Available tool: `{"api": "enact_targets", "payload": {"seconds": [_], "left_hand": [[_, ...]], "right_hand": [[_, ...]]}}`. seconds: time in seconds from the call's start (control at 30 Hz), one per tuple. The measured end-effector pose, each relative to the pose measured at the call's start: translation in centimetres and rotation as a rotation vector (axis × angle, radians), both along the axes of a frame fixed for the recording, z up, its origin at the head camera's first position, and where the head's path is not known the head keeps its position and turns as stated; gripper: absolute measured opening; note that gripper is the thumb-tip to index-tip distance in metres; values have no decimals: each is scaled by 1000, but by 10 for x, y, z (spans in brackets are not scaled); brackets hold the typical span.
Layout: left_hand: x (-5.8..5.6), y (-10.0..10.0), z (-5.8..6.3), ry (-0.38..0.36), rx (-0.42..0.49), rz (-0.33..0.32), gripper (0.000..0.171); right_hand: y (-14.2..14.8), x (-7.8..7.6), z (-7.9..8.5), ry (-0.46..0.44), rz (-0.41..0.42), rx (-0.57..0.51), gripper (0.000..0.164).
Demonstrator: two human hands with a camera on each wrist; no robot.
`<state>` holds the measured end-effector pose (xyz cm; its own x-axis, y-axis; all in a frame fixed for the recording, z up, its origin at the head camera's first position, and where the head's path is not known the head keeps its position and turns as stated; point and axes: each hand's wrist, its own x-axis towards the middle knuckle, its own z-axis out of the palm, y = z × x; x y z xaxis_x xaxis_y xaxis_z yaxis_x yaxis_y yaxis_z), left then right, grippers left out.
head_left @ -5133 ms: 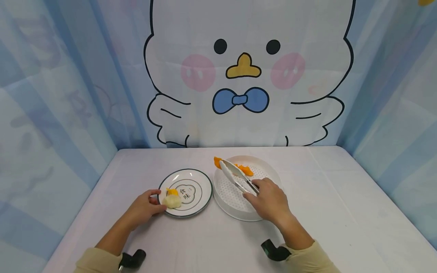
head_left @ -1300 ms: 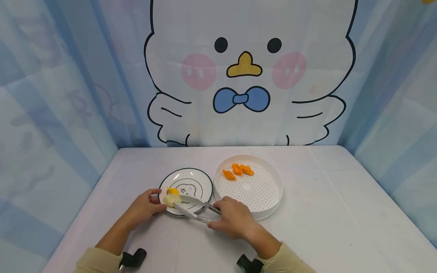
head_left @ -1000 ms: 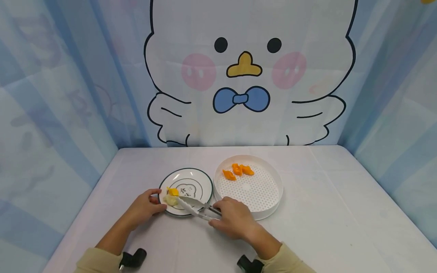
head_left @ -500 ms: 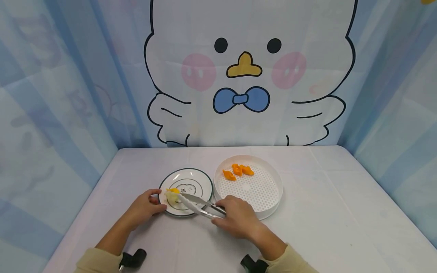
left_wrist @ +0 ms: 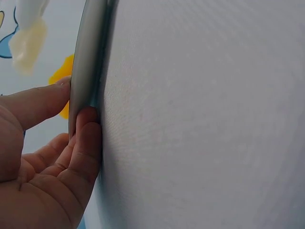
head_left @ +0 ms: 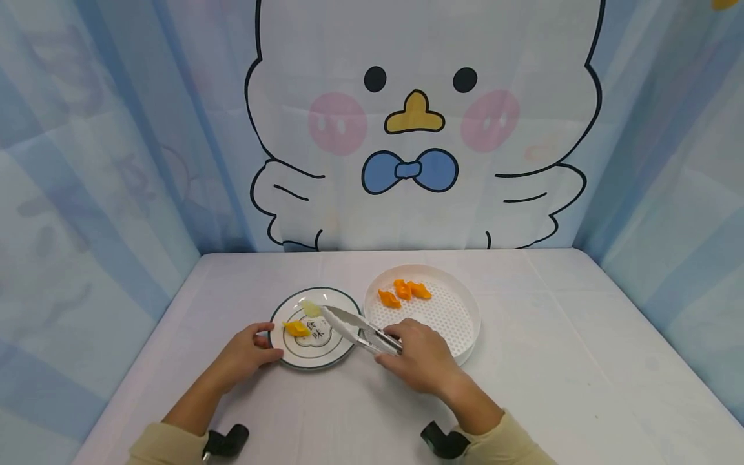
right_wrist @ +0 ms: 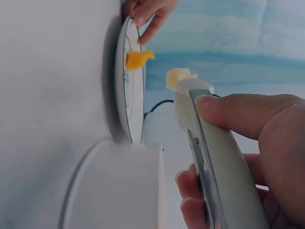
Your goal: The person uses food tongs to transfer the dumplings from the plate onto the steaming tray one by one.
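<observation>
My left hand [head_left: 250, 354] pinches the left rim of a white plate [head_left: 325, 356] with a green edge, thumb on top and fingers beneath. On the plate lies a yellow dumpling-shaped piece [head_left: 298, 329]. My right hand [head_left: 427, 358] grips metal tongs [head_left: 372, 339] with white tips. At those tips is a pale yellow dumpling-like piece [right_wrist: 178, 78], held above the plate in the right wrist view. To the right stands a round white perforated steamer tray [head_left: 456, 326], with orange dumpling-shaped pieces [head_left: 389, 299] near its back left.
A white cloth covers the table [head_left: 581, 361]. The plate and the tray stand side by side, their rims close together. A curtain [head_left: 418, 213] with a cartoon bird rises behind the table's back edge.
Earlier the tongs set an orange piece in the tray, then went left to the plate. They took the pale piece and have lifted it up and rightward. The left hand has stayed at the rim.
</observation>
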<state>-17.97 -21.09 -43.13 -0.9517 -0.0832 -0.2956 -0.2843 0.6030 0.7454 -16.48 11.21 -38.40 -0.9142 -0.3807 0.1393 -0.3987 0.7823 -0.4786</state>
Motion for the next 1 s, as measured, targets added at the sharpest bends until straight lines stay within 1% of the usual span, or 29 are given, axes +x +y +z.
{"api": "enact_targets", "payload": {"seconds": [0.23,0.57,0.83,1.0], "left_hand": [[0,0,0,-2,1,5,66],[0,0,-1,4,1,3,66],[0,0,-2,2,-3,3,66],[0,0,-1,5,-6,1,67]], "right_hand": [[16,-7,3,9,-86,5,42],[52,-10,-2,44,-187,-8,42],[78,-9,-4,19,-264,-11,46],[90,-9,-6,8,-298,0,47]]}}
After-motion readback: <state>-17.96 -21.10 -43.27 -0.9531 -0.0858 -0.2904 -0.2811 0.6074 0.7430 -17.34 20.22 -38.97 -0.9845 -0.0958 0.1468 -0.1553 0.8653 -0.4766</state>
